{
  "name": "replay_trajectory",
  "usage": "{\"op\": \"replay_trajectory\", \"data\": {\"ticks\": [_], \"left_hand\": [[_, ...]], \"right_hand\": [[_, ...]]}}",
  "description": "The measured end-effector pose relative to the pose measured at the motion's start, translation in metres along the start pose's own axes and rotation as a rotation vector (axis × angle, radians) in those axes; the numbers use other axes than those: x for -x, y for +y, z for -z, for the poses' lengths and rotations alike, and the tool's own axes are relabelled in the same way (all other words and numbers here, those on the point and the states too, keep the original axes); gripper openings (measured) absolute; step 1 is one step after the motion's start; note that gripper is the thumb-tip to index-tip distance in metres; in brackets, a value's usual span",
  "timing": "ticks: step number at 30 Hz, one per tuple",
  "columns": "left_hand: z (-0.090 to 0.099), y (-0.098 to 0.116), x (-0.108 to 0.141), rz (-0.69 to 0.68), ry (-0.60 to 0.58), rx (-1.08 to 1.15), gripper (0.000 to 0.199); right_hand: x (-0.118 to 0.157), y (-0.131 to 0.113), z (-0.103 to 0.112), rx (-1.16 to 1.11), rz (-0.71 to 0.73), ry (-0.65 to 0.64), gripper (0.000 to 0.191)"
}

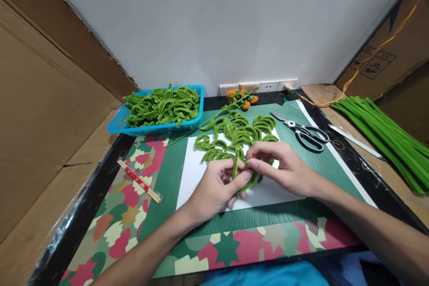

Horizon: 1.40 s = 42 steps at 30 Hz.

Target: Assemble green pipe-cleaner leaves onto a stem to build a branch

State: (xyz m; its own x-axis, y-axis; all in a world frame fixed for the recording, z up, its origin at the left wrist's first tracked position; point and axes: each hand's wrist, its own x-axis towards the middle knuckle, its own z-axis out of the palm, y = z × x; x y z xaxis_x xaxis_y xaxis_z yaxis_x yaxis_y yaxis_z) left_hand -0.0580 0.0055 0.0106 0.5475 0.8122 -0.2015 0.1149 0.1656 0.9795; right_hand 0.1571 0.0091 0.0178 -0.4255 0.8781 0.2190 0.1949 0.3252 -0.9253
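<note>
My left hand is closed around a bent green pipe cleaner, one end of which points up and another curves out below the fingers. Close beside it, my right hand pinches at the same piece with thumb and forefinger; the exact spot of contact is hidden. Under and behind both hands, several curled green pipe cleaner pieces lie in rows on a white sheet. A finished-looking sprig with orange tufts and a green stem lies behind them.
A blue basket heaped with green pieces stands back left. Black-handled scissors lie at right, near a bundle of long green pipe cleaners. Wrapped chopsticks rest at left. Cardboard walls the left side; sockets are behind.
</note>
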Motion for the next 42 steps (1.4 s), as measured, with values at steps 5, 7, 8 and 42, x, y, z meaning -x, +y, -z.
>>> {"op": "replay_trajectory", "data": {"ticks": [5,7,8,42], "left_hand": [[0.001,0.001,-0.001,-0.056,0.013,-0.054,0.029],[0.001,0.0,-0.001,-0.063,-0.009,-0.068,0.029],[0.001,0.0,-0.001,-0.074,-0.012,-0.09,0.03],[0.007,-0.002,-0.006,0.032,-0.133,0.133,0.029]], "right_hand": [[0.0,-0.001,0.001,0.076,0.058,0.005,0.012],[0.0,-0.001,0.001,0.114,0.09,0.008,0.011],[0.001,-0.002,0.001,0.133,0.11,0.018,0.01],[-0.002,0.014,-0.001,0.51,0.408,0.22,0.016]]}}
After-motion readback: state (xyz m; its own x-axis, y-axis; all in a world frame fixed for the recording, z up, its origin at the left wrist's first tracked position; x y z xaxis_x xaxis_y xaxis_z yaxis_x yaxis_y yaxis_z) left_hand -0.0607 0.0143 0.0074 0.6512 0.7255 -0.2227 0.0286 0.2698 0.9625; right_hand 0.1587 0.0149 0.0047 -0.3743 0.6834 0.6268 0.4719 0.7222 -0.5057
